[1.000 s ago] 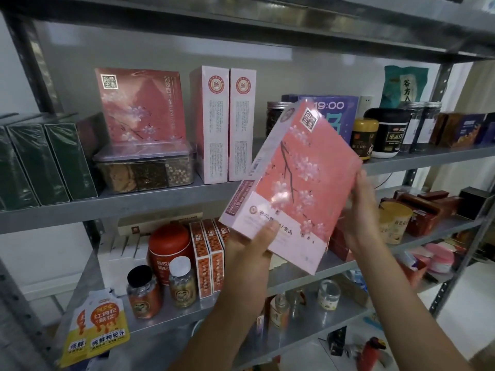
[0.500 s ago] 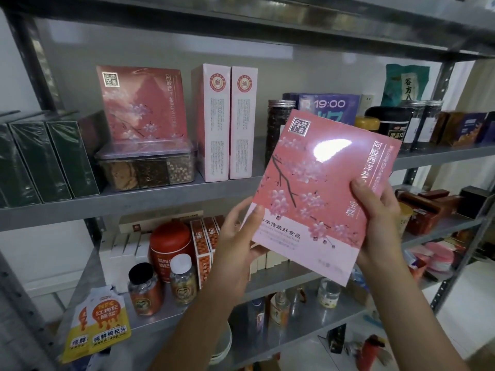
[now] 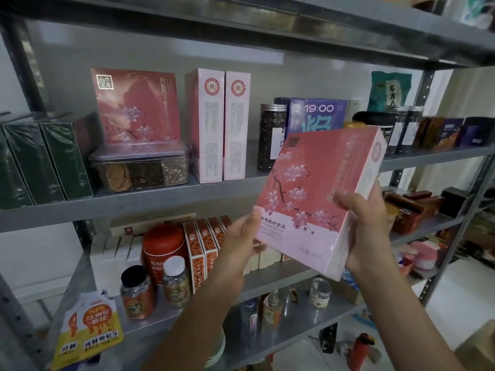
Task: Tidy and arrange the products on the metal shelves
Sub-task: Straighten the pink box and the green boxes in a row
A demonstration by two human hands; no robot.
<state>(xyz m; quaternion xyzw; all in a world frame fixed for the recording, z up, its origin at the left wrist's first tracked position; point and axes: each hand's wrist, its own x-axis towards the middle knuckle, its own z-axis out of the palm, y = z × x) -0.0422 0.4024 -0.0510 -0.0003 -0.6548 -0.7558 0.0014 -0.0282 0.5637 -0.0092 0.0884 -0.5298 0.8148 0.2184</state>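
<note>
A pink box with blossom print (image 3: 316, 199) is held in the air in front of the metal shelves, its printed face toward me and tilted a little. My left hand (image 3: 238, 245) grips its lower left edge. My right hand (image 3: 367, 220) grips its right side, fingers curled over the front. A matching pink blossom box (image 3: 136, 105) stands on the middle shelf (image 3: 160, 199) on top of a clear plastic container (image 3: 139, 167). Two more pink boxes (image 3: 218, 124) stand upright beside it, side faces forward.
Green boxes (image 3: 40, 162) fill the middle shelf's left end; a dark jar (image 3: 270, 137), a purple box (image 3: 318, 113) and further jars stand behind the held box. The lower shelf carries a red tin (image 3: 163, 247), small jars, orange cartons (image 3: 206, 245) and yellow pouches (image 3: 91, 330).
The pink box has turned so its right side panel shows and has shifted right. My right hand's grip has moved to that side; my left hand stays at the lower left edge.
</note>
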